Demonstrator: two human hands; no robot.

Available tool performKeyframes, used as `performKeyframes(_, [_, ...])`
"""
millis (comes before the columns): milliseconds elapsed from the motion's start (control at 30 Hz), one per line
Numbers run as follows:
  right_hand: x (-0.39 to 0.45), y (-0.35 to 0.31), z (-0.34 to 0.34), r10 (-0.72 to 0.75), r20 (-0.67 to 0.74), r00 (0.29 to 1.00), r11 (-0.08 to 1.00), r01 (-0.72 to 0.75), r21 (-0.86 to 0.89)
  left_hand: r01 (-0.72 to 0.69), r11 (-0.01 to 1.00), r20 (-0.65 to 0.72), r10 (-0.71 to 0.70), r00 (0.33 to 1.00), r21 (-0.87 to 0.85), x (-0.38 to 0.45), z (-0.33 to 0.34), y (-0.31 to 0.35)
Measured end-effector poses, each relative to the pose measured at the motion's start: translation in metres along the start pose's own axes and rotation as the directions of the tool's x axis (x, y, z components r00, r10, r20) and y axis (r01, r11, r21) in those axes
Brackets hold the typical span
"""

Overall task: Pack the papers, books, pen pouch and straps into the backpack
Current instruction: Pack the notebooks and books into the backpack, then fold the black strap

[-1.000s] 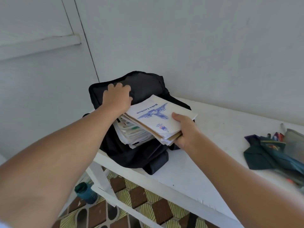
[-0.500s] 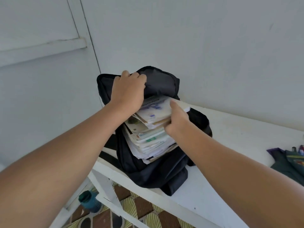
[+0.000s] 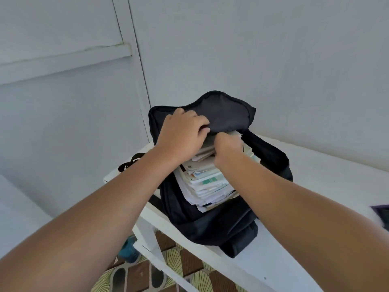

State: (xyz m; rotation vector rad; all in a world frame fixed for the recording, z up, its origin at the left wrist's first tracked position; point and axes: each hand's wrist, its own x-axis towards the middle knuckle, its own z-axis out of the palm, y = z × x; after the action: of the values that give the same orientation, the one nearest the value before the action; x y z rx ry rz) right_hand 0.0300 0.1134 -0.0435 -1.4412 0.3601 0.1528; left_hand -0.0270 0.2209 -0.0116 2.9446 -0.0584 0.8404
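While each hand (image 3: pixel 181 133) grips it, black backpack (image 3: pixel 221 224) open, uneven paper stack (image 3: pixel 206 186) inside

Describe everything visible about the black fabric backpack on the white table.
The black fabric backpack stands at the corner of the white table, unzipped, its flap raised toward the wall. The left hand grips the flap's edge. A thick stack of papers and books juts from the opening, pressed by the right hand. A black strap loop trails off its left side.
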Motion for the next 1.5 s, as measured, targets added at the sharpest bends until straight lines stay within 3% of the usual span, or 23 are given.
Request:
performKeyframes(67, [-0.001, -0.001, -0.007, 0.071, -0.071, 0.995, 0.978, -0.055, 0.203, 0.190, 0.973, -0.117, -0.205, 0.972, -0.131, -0.007, 0.003, -0.010])
performKeyframes(100, [-0.015, -0.002, -0.008, 0.022, -0.066, 0.998, 0.983, -0.010, 0.184, 0.325, 0.930, -0.162, -0.352, 0.922, -0.171, -0.011, 0.005, -0.016])
performKeyframes(133, [-0.023, -0.001, -0.009, -0.052, -0.061, 0.997, 0.997, 0.056, 0.060, 0.490, 0.845, -0.152, -0.524, 0.838, -0.216, -0.014, 0.003, -0.021])
performKeyframes(200, [-0.032, -0.001, -0.015, -0.241, -0.001, 0.971, 0.956, 0.237, -0.173, 0.788, 0.515, 0.048, -0.826, 0.561, -0.338, -0.018, 0.012, -0.037])
performKeyframes(233, [-0.035, -0.002, -0.018, -0.332, 0.058, 0.942, 0.910, 0.336, -0.243, 0.854, 0.337, 0.182, -0.883, 0.433, -0.396, -0.022, 0.016, -0.040])
performKeyframes(267, [-0.040, -0.006, -0.020, -0.399, 0.121, 0.909, 0.871, 0.416, -0.260, 0.849, 0.217, 0.296, -0.871, 0.391, -0.482, -0.026, 0.018, -0.042])
performKeyframes(333, [-0.048, -0.013, -0.020, -0.491, 0.254, 0.833, 0.789, 0.549, -0.277, 0.707, 0.118, 0.351, -0.803, 0.481, -0.698, -0.036, 0.021, -0.037])
performKeyframes(367, [-0.053, -0.017, -0.019, -0.542, 0.307, 0.782, 0.738, 0.618, -0.272, 0.643, 0.134, 0.322, -0.778, 0.540, -0.754, -0.041, 0.020, -0.028])
performKeyframes(433, [-0.065, -0.025, -0.016, -0.667, 0.366, 0.649, 0.582, 0.761, -0.286, 0.556, 0.365, 0.204, -0.670, 0.714, -0.747, -0.048, 0.012, -0.014])
performKeyframes(500, [-0.075, -0.035, -0.014, -0.788, 0.385, 0.481, 0.361, 0.866, -0.346, 0.428, 0.609, 0.171, -0.434, 0.885, -0.668, -0.054, 0.001, -0.001])
performKeyframes(567, [-0.082, -0.044, -0.014, -0.858, 0.403, 0.317, 0.107, 0.879, -0.465, 0.354, 0.740, 0.301, -0.212, 0.930, -0.572, -0.063, -0.008, 0.010])
performKeyframes(600, [-0.084, -0.047, -0.014, -0.852, 0.441, 0.281, 0.020, 0.860, -0.509, 0.321, 0.802, 0.368, -0.138, 0.920, -0.503, -0.069, -0.009, 0.011])
performKeyframes(633, [-0.086, -0.050, -0.015, -0.808, 0.503, 0.306, -0.012, 0.845, -0.534, 0.274, 0.865, 0.431, -0.075, 0.899, -0.421, -0.075, -0.010, 0.012])
performKeyframes(700, [-0.087, -0.050, -0.018, -0.630, 0.613, 0.476, 0.061, 0.818, -0.572, 0.176, 0.924, 0.522, 0.029, 0.853, -0.339, -0.087, -0.010, 0.011])
performKeyframes(733, [-0.087, -0.046, -0.021, -0.532, 0.637, 0.557, 0.113, 0.793, -0.599, 0.163, 0.922, 0.553, 0.064, 0.831, -0.352, -0.092, -0.011, 0.009])
performKeyframes(800, [-0.085, -0.029, -0.029, -0.406, 0.643, 0.650, 0.168, 0.744, -0.646, 0.255, 0.855, 0.582, 0.067, 0.810, -0.453, -0.101, -0.018, 0.005])
performKeyframes(867, [-0.085, -0.005, -0.038, -0.345, 0.625, 0.701, 0.202, 0.705, -0.680, 0.311, 0.804, 0.499, -0.021, 0.866, -0.507, -0.111, -0.024, -0.007])
performKeyframes(967, [-0.083, 0.029, -0.045, -0.268, 0.600, 0.753, 0.284, 0.657, -0.698, 0.283, 0.914, 0.272, -0.205, 0.940, -0.290, -0.120, -0.016, -0.044])
performKeyframes(1067, [-0.085, 0.063, -0.046, -0.262, 0.593, 0.761, 0.285, 0.648, -0.706, 0.269, 0.963, 0.275, -0.253, 0.928, -0.021, -0.123, 0.001, -0.077])
performKeyframes(1167, [-0.089, 0.089, -0.045, -0.339, 0.611, 0.716, 0.079, 0.669, -0.739, 0.207, 0.970, 0.261, -0.233, 0.937, 0.126, -0.116, 0.017, -0.089])
performKeyframes(1300, [-0.084, 0.105, -0.049, -0.354, 0.627, 0.694, -0.056, 0.654, -0.755, 0.158, 0.969, 0.214, -0.198, 0.957, 0.192, -0.098, 0.037, -0.095])
performKeyframes(1500, [-0.078, 0.117, -0.057, -0.379, 0.623, 0.684, -0.044, 0.659, -0.751, 0.022, 0.952, 0.192, -0.084, 0.978, 0.305, -0.072, 0.055, -0.093])
